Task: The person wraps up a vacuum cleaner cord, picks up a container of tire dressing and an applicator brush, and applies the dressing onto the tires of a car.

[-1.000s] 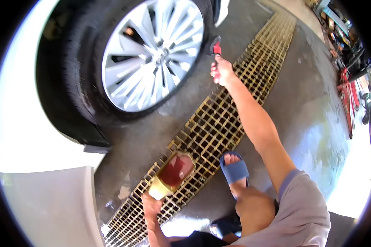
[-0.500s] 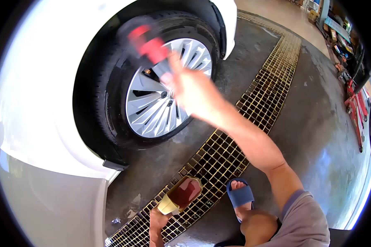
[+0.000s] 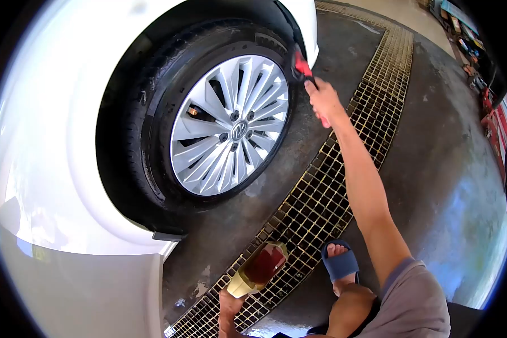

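Right hand [image 3: 324, 101] outstretched with red tool [image 3: 302, 65], left hand [image 3: 230, 302] low, gripping container [image 3: 257, 271]

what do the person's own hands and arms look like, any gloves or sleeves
The left hand and right hand are bare, with no gloves. A short, loose grey sleeve with a bluish-purple edge covers the upper right arm; the left sleeve can't be made out.

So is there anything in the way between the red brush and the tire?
No, nothing that I can see. The brush, held in the right hand, is right by the tire's edge. I can't tell if they touch.
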`<action>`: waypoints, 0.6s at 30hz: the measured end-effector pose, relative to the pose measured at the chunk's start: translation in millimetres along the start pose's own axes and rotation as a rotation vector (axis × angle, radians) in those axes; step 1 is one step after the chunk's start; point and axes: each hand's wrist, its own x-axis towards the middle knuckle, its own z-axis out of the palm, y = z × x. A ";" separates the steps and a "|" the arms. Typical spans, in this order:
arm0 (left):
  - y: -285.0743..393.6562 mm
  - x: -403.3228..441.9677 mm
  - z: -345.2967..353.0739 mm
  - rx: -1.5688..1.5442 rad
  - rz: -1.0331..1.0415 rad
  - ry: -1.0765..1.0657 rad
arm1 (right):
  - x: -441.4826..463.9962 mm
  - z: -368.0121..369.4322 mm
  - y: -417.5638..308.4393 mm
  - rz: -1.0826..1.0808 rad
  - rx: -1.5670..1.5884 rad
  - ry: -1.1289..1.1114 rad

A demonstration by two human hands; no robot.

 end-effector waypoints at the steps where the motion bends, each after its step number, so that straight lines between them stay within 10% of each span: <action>1: 12.1 -0.4 -2.1 -0.022 0.004 0.018 | 2.2 9.6 37.3 0.142 0.185 -0.048; 7: 10.3 -0.6 -5.9 0.066 -0.028 -0.038 | -42.1 29.3 148.6 0.593 0.258 -0.261; 10: 21.9 1.3 -2.8 -0.020 0.011 0.002 | -57.7 11.0 121.1 0.427 0.219 -0.051; 13: 12.6 2.4 -0.6 -0.010 0.071 0.022 | -74.5 -22.2 16.6 -0.092 -0.105 0.067; 15: 12.4 0.5 1.8 -0.042 0.067 0.056 | -31.1 -27.7 1.6 -0.985 -0.279 0.380; 18: 19.6 0.2 2.2 -0.055 0.028 0.076 | -30.9 -46.4 -71.5 -1.255 -0.649 0.369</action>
